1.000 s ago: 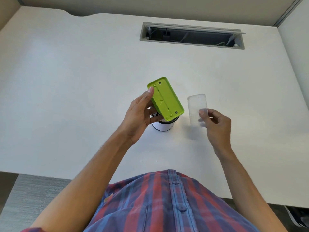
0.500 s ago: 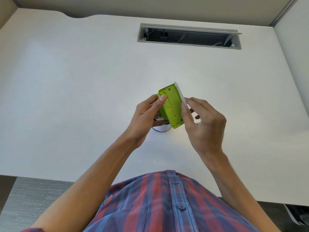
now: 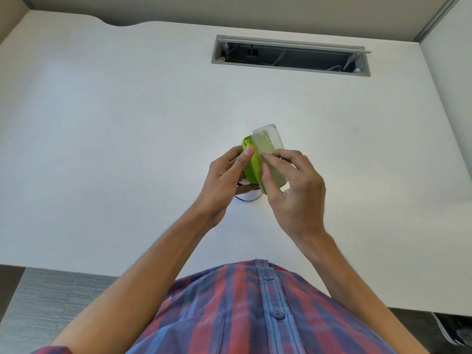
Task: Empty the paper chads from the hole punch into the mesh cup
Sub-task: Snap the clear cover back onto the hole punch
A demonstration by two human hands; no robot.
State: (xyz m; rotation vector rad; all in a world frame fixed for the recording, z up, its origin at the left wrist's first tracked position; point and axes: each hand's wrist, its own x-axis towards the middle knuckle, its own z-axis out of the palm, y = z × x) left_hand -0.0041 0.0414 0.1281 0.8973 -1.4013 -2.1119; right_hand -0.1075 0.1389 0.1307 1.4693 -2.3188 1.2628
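Observation:
My left hand (image 3: 224, 180) grips a lime-green hole punch (image 3: 251, 168), held tilted with its underside turned toward me, above the cup. My right hand (image 3: 293, 185) presses a clear plastic chad cover (image 3: 268, 146) against that underside; thumb and fingers pinch the cover's lower part. The cover lies over most of the green base, its top end sticking up past it. Below both hands stands the cup (image 3: 249, 196), only its white lower wall and dark rim showing. A few pale chads (image 3: 244, 181) show at its mouth.
The white desk (image 3: 115, 123) stretches wide on all sides. An open grey cable slot (image 3: 291, 56) with wires runs along the far edge. A partition wall (image 3: 449, 60) stands at the right. My plaid shirt (image 3: 242, 310) fills the bottom of the view.
A second ago my right hand held the clear cover apart, to the right of the punch. It has brought the cover onto the punch's underside, and the punch has turned more upright.

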